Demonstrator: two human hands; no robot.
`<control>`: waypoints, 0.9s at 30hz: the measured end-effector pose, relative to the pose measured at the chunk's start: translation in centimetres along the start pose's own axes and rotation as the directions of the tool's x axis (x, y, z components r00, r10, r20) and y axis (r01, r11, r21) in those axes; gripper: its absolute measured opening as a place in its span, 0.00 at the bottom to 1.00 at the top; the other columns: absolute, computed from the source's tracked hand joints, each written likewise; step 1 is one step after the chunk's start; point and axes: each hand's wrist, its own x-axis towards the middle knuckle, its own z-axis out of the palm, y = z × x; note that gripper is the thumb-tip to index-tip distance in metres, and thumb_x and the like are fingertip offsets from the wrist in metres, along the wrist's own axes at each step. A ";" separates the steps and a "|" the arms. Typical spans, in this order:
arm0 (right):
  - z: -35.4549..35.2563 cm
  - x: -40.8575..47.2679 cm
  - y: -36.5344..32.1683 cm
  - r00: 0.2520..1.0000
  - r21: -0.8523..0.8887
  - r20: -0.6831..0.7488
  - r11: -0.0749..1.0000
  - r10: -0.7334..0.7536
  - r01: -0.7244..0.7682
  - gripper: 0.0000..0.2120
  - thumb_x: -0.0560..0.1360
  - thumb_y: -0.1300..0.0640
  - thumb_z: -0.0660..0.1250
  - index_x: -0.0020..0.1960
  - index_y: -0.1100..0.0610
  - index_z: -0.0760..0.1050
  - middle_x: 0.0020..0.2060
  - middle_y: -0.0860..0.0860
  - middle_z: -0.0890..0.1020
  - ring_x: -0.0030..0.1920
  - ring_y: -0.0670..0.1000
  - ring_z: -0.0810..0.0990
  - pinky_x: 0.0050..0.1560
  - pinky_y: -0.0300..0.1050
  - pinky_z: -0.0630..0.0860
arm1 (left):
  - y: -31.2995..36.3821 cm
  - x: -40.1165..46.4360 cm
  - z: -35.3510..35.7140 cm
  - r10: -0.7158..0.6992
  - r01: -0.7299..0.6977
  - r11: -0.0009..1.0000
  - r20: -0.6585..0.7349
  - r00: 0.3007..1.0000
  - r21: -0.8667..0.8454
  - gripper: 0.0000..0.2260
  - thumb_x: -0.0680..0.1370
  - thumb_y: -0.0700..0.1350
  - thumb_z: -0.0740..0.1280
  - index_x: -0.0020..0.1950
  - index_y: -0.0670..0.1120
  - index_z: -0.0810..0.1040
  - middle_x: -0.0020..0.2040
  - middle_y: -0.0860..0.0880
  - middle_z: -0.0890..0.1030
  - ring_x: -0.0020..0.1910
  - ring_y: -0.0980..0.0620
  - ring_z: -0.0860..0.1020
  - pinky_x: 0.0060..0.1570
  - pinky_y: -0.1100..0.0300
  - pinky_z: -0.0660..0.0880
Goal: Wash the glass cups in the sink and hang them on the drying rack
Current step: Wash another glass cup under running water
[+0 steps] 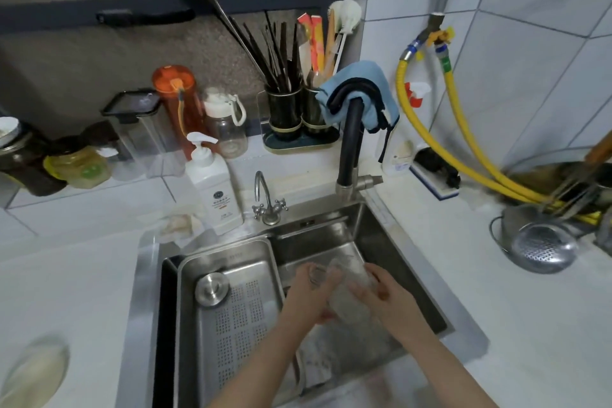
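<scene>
Over the steel sink (390, 242), a left hand (306, 295) curls its fingers around a glass cup (319, 275) while the right hand (389, 291) grasps a cloth (347, 295) pressed against it; beyond, a soap bottle (212, 185) and black faucet (351, 142) stand.

brushed steel sink (390, 242), clear glass cup (347, 288), glossy white tiles (530, 26).

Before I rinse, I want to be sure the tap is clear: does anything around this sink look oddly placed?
Yes: a blue cloth is draped over the black faucet, covering its arch. Both hands hold a glass cup over the sink. No spill or damage shows.
</scene>
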 end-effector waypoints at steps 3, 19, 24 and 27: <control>-0.4 0.7 0.6 0.997 0.137 0.076 0.991 -0.015 0.004 0.31 0.68 0.39 0.72 0.66 0.40 0.65 0.56 0.48 0.80 0.54 0.49 0.81 0.58 0.49 0.78 | 0.2 0.4 0.0 0.122 -0.122 0.990 0.002 0.993 0.070 0.23 0.74 0.54 0.71 0.64 0.50 0.66 0.54 0.51 0.78 0.45 0.59 0.79 0.32 0.74 0.72; -4.4 9.4 -0.2 0.852 0.162 0.126 0.858 -0.509 0.488 0.32 0.66 0.56 0.79 0.66 0.59 0.71 0.57 0.58 0.78 0.57 0.56 0.79 0.56 0.52 0.79 | 4.4 3.3 1.7 -0.043 -0.033 0.955 -0.247 0.968 -0.295 0.04 0.76 0.42 0.71 0.46 0.42 0.83 0.39 0.48 0.82 0.34 0.58 0.78 0.32 0.65 0.76; -6.1 12.8 -0.2 0.886 0.308 0.201 0.886 -0.417 0.346 0.18 0.72 0.60 0.72 0.58 0.66 0.74 0.45 0.60 0.80 0.44 0.44 0.80 0.44 0.36 0.79 | 4.4 4.4 2.9 -0.127 -0.012 0.910 -0.305 0.944 -0.415 0.04 0.75 0.38 0.70 0.45 0.37 0.80 0.36 0.43 0.76 0.32 0.52 0.72 0.33 0.63 0.71; -6.9 16.0 0.1 0.982 0.479 0.048 0.867 -0.184 0.139 0.03 0.76 0.59 0.68 0.47 0.52 0.80 0.41 0.52 0.84 0.41 0.46 0.80 0.46 0.39 0.77 | 4.1 4.8 3.1 -0.131 -0.035 0.900 -0.344 0.930 -0.435 0.04 0.74 0.38 0.71 0.41 0.39 0.81 0.35 0.42 0.76 0.34 0.50 0.71 0.38 0.59 0.70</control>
